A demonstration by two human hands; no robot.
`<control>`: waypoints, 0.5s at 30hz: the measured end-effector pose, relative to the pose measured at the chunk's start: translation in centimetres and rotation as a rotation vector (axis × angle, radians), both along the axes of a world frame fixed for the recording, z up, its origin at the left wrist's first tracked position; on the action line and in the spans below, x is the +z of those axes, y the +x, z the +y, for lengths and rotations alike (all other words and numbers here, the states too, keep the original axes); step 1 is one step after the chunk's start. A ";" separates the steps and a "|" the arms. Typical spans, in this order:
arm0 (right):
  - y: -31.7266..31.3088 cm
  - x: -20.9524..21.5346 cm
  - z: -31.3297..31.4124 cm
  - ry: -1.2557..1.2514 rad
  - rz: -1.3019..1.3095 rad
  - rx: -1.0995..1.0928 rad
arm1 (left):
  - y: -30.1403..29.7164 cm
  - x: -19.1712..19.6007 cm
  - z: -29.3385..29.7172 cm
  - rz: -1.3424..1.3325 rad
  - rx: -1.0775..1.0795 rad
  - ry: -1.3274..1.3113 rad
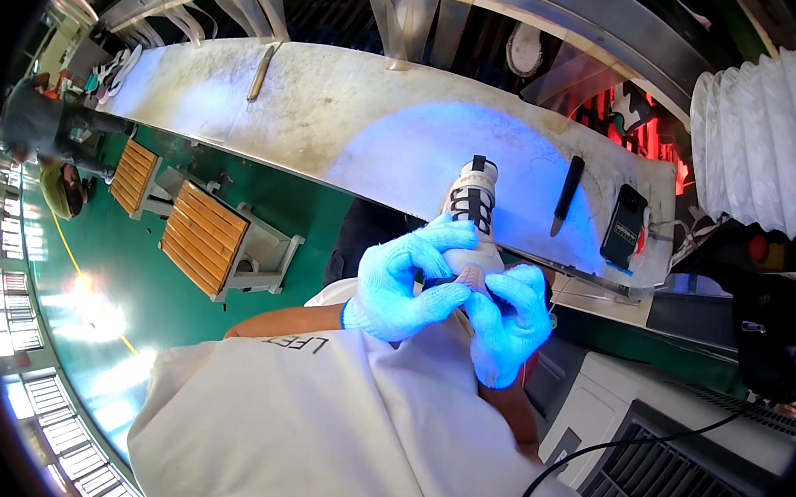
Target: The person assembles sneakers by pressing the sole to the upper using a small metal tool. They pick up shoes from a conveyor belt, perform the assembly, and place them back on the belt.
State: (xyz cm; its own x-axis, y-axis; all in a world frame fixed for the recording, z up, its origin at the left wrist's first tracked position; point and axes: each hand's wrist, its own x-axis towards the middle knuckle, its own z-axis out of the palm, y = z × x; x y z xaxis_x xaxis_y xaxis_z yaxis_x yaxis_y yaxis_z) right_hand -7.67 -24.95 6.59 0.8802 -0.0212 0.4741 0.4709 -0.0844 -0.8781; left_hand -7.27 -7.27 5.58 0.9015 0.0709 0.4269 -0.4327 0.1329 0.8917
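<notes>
A white sneaker (473, 201) with black lacing straps is held in front of my chest, its heel end toward the bench and its toe end toward me. Wrapped along its left side is my left hand (407, 281), in a pale glove lit blue, with fingers closed on the shoe. My right hand (511, 326), gloved too, pinches the near end from the right. Between the fingertips of both hands shows a pinkish ribbed part (472, 276) of the shoe; the rest of that end is hidden by the gloves. A black-handled knife (568, 192) lies on the bench beyond my right hand.
The long pale bench (335, 96) has a blue-lit patch. On it are a phone (623, 225) and a wooden-handled tool (261, 75). A white ribbed duct (766, 136) hangs right, beside a red-glowing opening. Slatted stools (203, 239), another person (42, 122) and a vented machine (669, 461) stand around.
</notes>
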 end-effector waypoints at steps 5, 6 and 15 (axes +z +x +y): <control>0.4 0.0 0.4 -0.035 -0.040 -0.034 | 0.4 0.4 0.1 0.001 0.024 0.017; 0.4 0.0 0.5 -0.040 -0.040 -0.040 | 0.5 0.4 0.1 -0.009 0.027 0.024; 0.4 0.0 0.0 -0.063 -0.023 -0.039 | 1.6 0.6 0.1 -0.060 -0.006 0.023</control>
State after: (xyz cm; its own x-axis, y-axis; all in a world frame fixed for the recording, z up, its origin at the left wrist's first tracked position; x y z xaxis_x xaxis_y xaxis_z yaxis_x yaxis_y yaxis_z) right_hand -7.27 -24.94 6.61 0.8683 -0.0248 0.4954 0.4859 -0.1576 -0.8597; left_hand -5.71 -7.19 6.20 0.8744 0.0548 0.4821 -0.4851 0.1151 0.8668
